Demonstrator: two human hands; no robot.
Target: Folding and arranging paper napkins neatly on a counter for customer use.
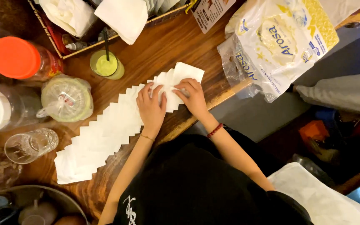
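Both hands press flat on the upper end of a fanned row of white paper napkins (109,133) on the wooden counter (163,46). The left hand (151,106) lies fingers spread; the right hand (193,96) pinches the top napkin's edge (the row runs diagonally away toward the lower left).

White-and-yellow plastic bag (280,41) with blue print lay at the table's (167,46) far right corner, hanging over the edge. A clear, crumpled plastic bag (234,68) sat tucked under its left side. White printed card (209,12) with a red patch stood at the far edge, just left of the bag. Red-capped jar (23,60) near the far left carried a red label.
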